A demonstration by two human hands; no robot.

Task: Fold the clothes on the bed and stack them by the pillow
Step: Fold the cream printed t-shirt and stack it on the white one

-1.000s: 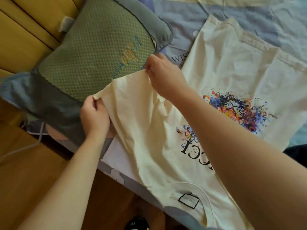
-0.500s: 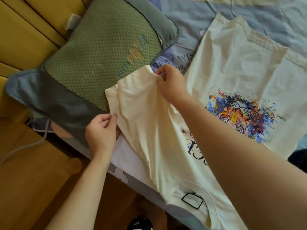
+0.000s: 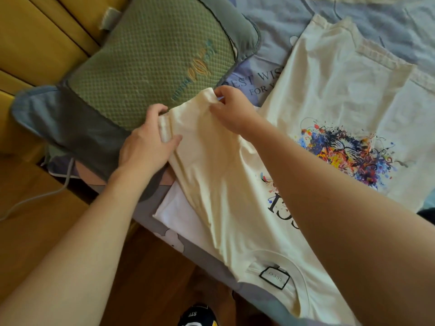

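T-shirt [image 3: 226,189] sleeve between both hands

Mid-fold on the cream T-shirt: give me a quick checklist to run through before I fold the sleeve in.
1. Right hand pinching the far corner of the sleeve: ok.
2. Left hand gripping the sleeve's near hem: ok.
3. T-shirt lying flat on the bed: not ok, creases run from sleeve to collar.
4. Sleeve clear of the pillow: not ok, its corner overlaps the pillow's edge.
5. Spot by the pillow free for stacking: cannot tell, a white cloth lies there under the T-shirt.
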